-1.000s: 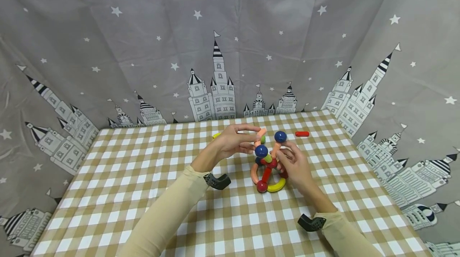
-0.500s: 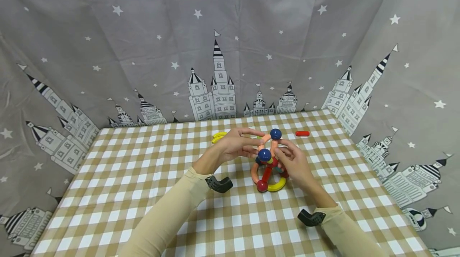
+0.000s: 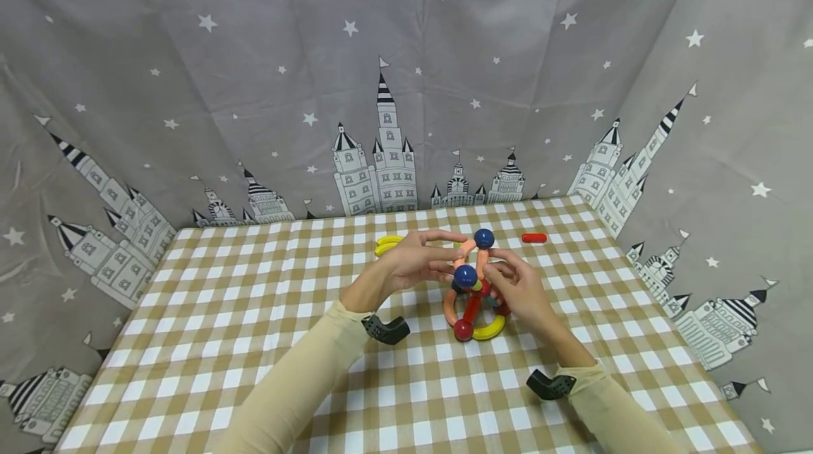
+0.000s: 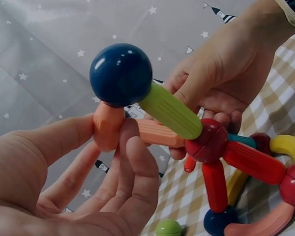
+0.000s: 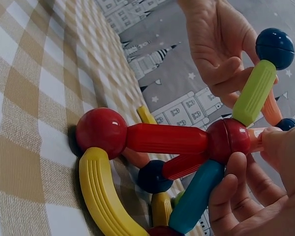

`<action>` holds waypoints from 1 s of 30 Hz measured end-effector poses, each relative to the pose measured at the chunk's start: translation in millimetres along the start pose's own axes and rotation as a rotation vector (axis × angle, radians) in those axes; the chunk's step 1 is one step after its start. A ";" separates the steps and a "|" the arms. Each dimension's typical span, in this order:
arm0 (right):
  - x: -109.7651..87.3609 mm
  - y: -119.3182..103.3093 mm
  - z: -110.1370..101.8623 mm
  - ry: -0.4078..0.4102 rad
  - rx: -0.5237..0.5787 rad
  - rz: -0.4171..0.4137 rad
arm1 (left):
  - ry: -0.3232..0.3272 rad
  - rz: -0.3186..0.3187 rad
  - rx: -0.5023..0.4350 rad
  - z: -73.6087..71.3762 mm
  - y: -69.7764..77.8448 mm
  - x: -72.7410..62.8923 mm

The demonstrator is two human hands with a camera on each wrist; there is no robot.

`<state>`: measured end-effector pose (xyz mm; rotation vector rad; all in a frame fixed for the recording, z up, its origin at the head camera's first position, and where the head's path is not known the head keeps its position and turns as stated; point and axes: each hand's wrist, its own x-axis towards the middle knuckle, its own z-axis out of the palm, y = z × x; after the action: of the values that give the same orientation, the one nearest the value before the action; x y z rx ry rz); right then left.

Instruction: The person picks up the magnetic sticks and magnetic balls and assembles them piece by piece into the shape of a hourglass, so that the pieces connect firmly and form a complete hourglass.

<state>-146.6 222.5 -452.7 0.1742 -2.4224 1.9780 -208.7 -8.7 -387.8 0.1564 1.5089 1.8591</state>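
Note:
A magnetic ball-and-stick structure stands on the checkered cloth. Its base has a yellow curved stick (image 3: 489,329) and a red ball (image 3: 464,330); red and teal sticks rise to a central red ball (image 4: 206,140). From there a lime stick (image 4: 172,110) leads up to a blue ball (image 4: 120,73). My left hand (image 3: 413,260) pinches a short peach stick (image 4: 108,127) between thumb and fingers, bridging that ball and a second blue ball (image 3: 484,239). My right hand (image 3: 524,291) grips another peach stick (image 4: 160,132), which joins the central ball to the second blue ball.
Yellow curved sticks (image 3: 387,245) lie behind my left hand. A loose red stick (image 3: 534,237) is at the back right. One green ball (image 4: 168,227) sits beyond the structure. A grey castle-print curtain (image 3: 286,87) hangs behind the table.
The right peach stick and its blue ball have tilted left, meeting the end of the peach stick in my left hand. During the last half second both hands have barely moved.

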 end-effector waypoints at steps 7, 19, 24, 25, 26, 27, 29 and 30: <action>-0.6 3.1 -4.1 -0.022 -0.040 0.021 | 0.026 0.020 -0.082 -1.7 -11.7 -3.7; -2.1 11.9 -25.2 -0.013 -0.069 -0.030 | 0.084 0.050 -0.135 -10.4 -29.4 -8.6; 1.2 15.1 -38.0 -0.004 -0.084 -0.052 | 0.117 0.045 -0.188 -13.7 -35.8 -11.9; 2.5 15.9 -41.0 0.002 -0.097 -0.053 | 0.119 0.047 -0.193 -14.3 -36.8 -12.2; 3.9 16.8 -44.3 0.010 -0.111 -0.053 | 0.119 0.049 -0.197 -14.7 -37.7 -12.4; 5.2 17.5 -47.8 0.017 -0.125 -0.056 | 0.119 0.051 -0.199 -15.2 -38.5 -12.5; 8.3 19.2 -54.8 0.027 -0.158 -0.072 | 0.122 0.052 -0.206 -15.9 -39.8 -12.7; 10.2 20.2 -58.2 0.032 -0.178 -0.085 | 0.123 0.052 -0.208 -16.2 -40.3 -13.0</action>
<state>-162.2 282.6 -459.8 0.2364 -2.5088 1.7069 -189.3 -27.4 -424.3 -0.0169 1.3921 2.0857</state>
